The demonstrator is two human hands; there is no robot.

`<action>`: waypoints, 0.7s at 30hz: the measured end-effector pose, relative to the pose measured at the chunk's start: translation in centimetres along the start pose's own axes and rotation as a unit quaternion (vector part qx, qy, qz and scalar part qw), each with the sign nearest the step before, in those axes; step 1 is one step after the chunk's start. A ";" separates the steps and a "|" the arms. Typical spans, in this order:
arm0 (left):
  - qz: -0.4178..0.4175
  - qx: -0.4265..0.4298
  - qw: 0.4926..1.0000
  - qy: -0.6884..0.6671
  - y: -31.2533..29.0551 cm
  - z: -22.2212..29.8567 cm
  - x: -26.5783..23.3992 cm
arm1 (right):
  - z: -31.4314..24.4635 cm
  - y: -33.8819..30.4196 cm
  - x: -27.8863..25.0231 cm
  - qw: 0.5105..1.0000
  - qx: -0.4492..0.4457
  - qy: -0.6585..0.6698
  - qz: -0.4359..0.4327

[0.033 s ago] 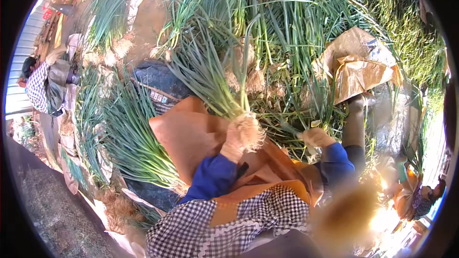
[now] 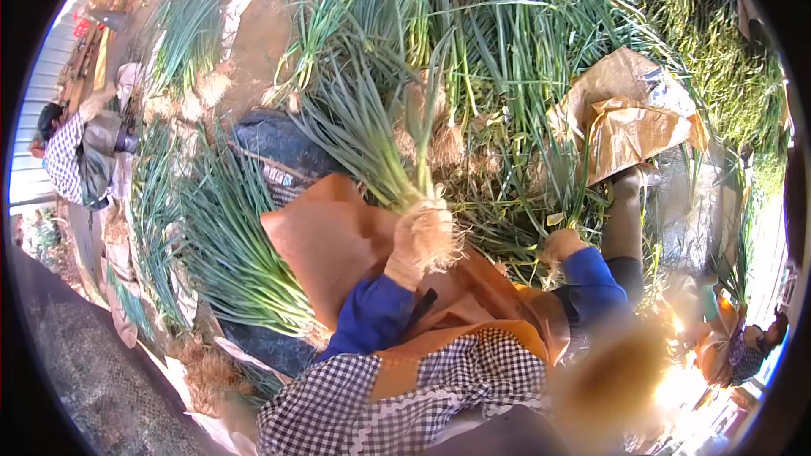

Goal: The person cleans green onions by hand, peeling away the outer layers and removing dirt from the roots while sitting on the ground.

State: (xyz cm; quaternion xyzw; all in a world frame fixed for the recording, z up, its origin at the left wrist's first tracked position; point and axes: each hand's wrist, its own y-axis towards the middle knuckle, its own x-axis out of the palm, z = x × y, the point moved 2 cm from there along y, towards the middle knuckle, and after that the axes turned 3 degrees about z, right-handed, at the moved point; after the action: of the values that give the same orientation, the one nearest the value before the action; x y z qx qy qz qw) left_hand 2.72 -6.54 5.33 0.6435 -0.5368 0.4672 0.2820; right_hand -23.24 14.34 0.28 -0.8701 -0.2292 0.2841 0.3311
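My left hand (image 2: 407,255) is closed round a bunch of green onions (image 2: 397,171) just above the orange apron (image 2: 338,219). Their pale, shaggy roots stick out past my fingers, and the long leaves fan away up and to the left. My right hand (image 2: 561,247) is low over loose green leaves and stalks (image 2: 515,232), its fingers curled. What it holds, if anything, is hidden. To the left of the apron lies a thick bundle of green onions (image 2: 245,245), roots toward me.
A large heap of green onions (image 2: 524,42) spreads across the far side. A crumpled brown paper sack (image 2: 638,122) lies at right, beyond my boot (image 2: 623,219). One person (image 2: 72,152) works at far left, another (image 2: 739,346) at far right. Dark plastic (image 2: 283,139) lies beyond the apron.
My left hand and its bunch have shifted slightly left. My right hand has moved a little to the right and turned, its fingers now pointing down toward the loose leaves.
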 end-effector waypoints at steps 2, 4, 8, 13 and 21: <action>-0.008 0.109 0.991 0.075 -1.2 0.9 3.9 | -6.6 5.4 -2.7 0.937 0.125 -0.312 0.093; -0.053 0.150 0.983 0.090 -0.9 0.5 6.8 | -5.4 12.2 -7.2 0.940 0.002 -0.133 0.314; 0.117 0.203 0.949 0.209 0.0 1.3 4.1 | -14.0 22.6 -13.3 0.902 0.086 -0.125 0.405; 0.204 0.204 0.939 0.187 0.7 0.4 4.2 | -11.0 22.7 -11.4 0.909 -0.101 0.282 0.291; 0.300 0.128 0.891 0.316 1.3 -2.3 -6.1 | -16.0 10.1 -5.5 0.956 0.081 0.251 0.125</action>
State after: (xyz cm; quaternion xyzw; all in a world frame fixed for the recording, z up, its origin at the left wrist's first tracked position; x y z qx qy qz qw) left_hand 0.86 -2.25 0.55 0.3010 -0.5227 0.7725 0.1985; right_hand -14.80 -2.92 4.95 -0.9052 -0.0044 0.1133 0.4096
